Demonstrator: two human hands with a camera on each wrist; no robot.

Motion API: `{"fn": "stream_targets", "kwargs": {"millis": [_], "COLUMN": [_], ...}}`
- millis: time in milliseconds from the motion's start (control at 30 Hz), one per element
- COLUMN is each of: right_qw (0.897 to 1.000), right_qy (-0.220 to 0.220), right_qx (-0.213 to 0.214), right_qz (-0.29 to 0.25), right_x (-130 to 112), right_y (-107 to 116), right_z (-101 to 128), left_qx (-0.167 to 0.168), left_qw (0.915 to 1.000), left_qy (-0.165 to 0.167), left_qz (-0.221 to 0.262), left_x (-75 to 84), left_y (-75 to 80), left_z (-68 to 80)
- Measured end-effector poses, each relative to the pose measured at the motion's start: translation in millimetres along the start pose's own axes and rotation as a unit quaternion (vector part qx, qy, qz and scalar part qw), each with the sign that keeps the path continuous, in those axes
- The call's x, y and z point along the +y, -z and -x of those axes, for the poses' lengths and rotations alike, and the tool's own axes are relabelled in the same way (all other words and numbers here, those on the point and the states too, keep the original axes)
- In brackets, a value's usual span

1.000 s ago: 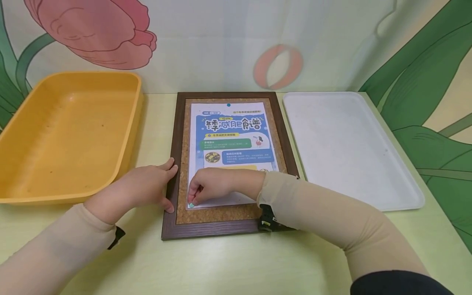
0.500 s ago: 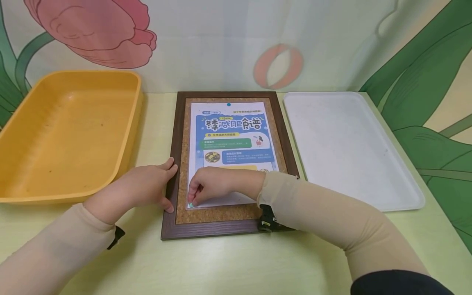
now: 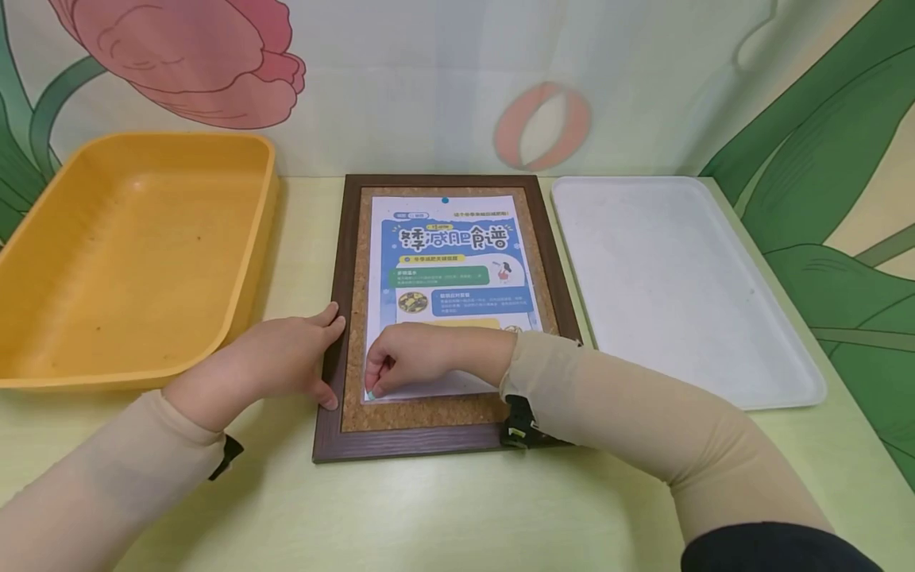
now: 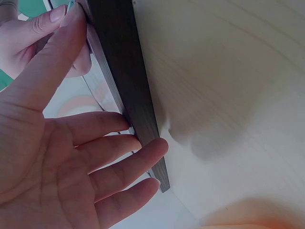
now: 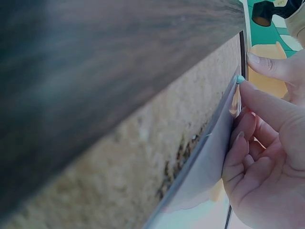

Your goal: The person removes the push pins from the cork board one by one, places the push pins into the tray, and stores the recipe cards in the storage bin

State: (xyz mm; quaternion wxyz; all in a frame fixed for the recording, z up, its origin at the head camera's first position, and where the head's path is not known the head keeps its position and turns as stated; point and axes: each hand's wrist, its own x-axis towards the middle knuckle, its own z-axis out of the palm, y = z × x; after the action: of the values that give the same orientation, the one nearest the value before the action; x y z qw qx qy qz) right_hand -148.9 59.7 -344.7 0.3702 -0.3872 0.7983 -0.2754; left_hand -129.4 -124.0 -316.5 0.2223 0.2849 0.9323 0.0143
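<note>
A printed sheet lies on a cork board with a dark wooden frame. One teal pushpin sits at the sheet's top edge. My right hand pinches another teal pushpin at the sheet's lower left corner, its other fingers curled beneath. The pin's point is hidden. My left hand rests against the frame's left side. In the left wrist view, its thumb lies on the frame's top and its loosely extended fingers lie along the outer edge. My right forearm covers the sheet's lower right part.
A yellow tub stands left of the board, close to my left wrist. To the right lies a white tray. Both share the pale table with the board. A curtain with painted flowers hangs behind.
Both hands keep their places on the frame and the pin. The head view has tilted slightly, so everything sits a little higher in it.
</note>
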Motion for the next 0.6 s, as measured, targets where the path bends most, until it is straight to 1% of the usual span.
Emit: {"fn": "stream_targets", "kwargs": {"millis": [600], "right_qw": [1.000], "right_qy": [0.005], "right_qx": [-0.015], "right_qz": [0.012], "right_x": [0.2], "right_y": [0.8], "right_z": [1.2], "left_qx": [0.005], "left_qw": [1.0000], "left_qy": [-0.002], "left_qz": [-0.004], "left_x": [0.2], "left_y": [-0.4], "left_z": [0.3]}}
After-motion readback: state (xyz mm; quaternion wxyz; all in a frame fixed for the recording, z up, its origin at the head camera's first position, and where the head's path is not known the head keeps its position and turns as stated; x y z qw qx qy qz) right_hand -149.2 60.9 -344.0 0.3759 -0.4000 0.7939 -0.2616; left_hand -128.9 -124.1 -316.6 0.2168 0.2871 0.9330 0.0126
